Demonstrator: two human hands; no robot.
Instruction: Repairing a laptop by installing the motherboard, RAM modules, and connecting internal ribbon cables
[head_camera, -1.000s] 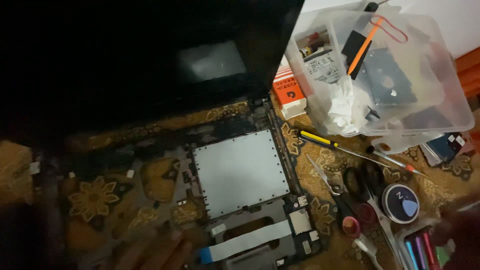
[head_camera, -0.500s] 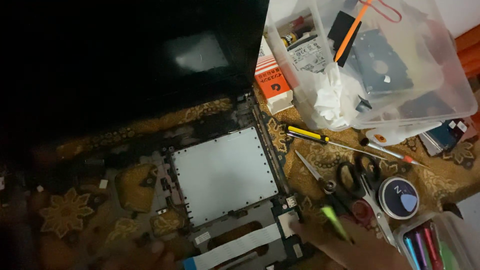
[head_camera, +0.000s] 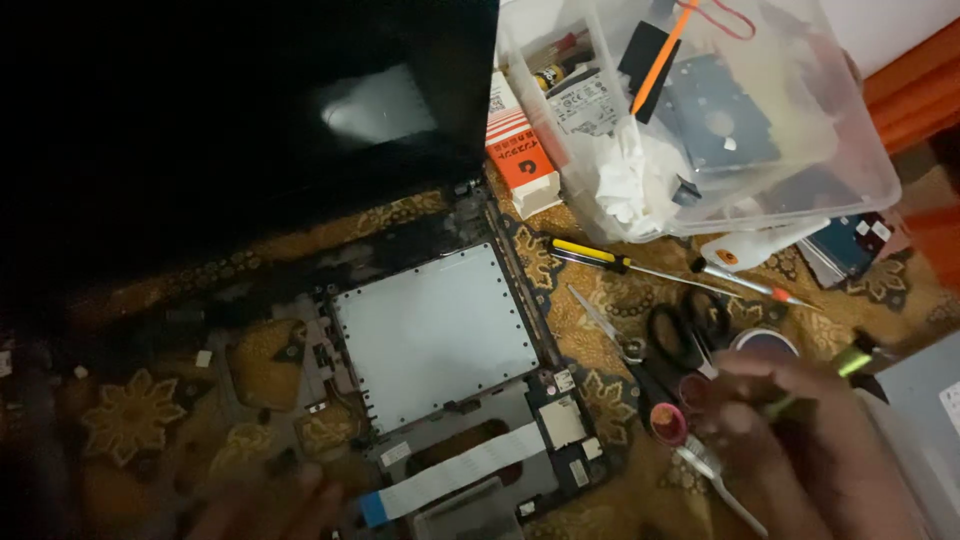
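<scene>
Right hand (head_camera: 790, 420) now raised, fingers gripping green-handled tool (head_camera: 850, 362); left hand (head_camera: 270, 505) grip unclear; orange-white box (head_camera: 520, 150) beside clear bin (head_camera: 860, 150).

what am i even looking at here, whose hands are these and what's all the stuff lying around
No machine here: a camera worn on a person's head looks down at that person's own two bare hands. The right hand has its grip around a thin green-tipped tool. The left hand, blurred at the bottom edge, lies by a white ribbon cable on an opened laptop base with a grey metal plate. On the patterned cloth lie a yellow-handled screwdriver, scissors and a clear plastic box of parts.
</scene>
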